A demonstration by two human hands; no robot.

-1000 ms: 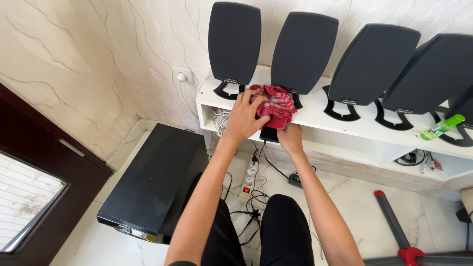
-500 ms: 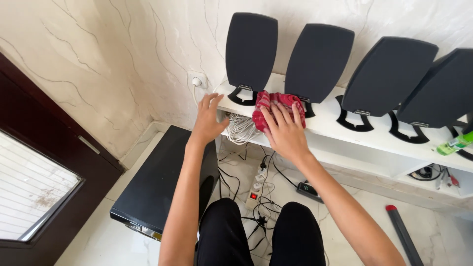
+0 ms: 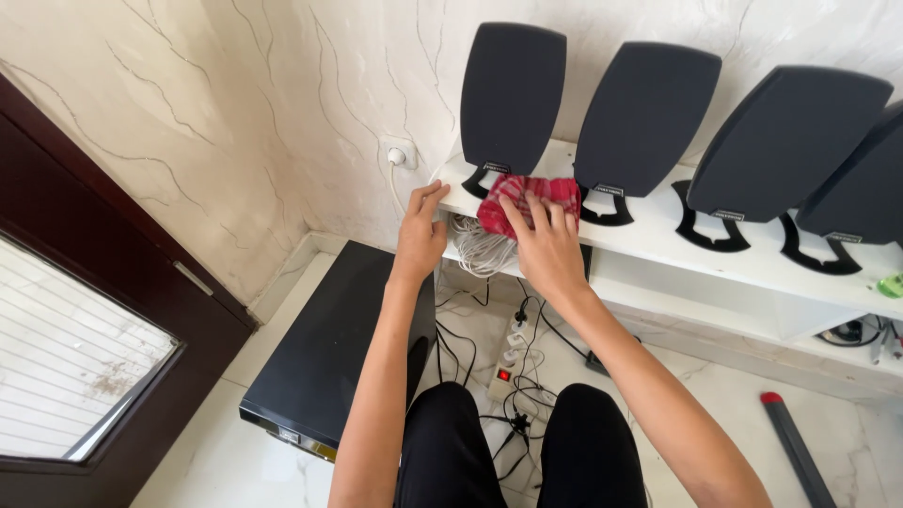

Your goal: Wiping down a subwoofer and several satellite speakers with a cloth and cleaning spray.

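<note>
A red checked cloth (image 3: 546, 193) lies on the white shelf (image 3: 658, 246) between two black upright speakers. My right hand (image 3: 546, 246) presses flat on the cloth, fingers spread over it. My left hand (image 3: 420, 230) grips the left end of the shelf, fingers over its edge, near a bundle of white cable (image 3: 480, 249). The leftmost speaker (image 3: 513, 99) stands just behind the cloth; the second speaker (image 3: 644, 122) is to its right.
Two more black speakers (image 3: 781, 150) stand further right on the shelf. A black box-shaped unit (image 3: 329, 348) sits on the floor at left. A white power strip (image 3: 508, 362) with tangled cables lies between my knees. A wall socket (image 3: 397, 155), a dark door (image 3: 85, 357), a red-tipped handle (image 3: 795, 447).
My left hand has left the cloth and gone to the shelf's left end. My right hand slid the cloth left along the shelf, toward the leftmost speaker.
</note>
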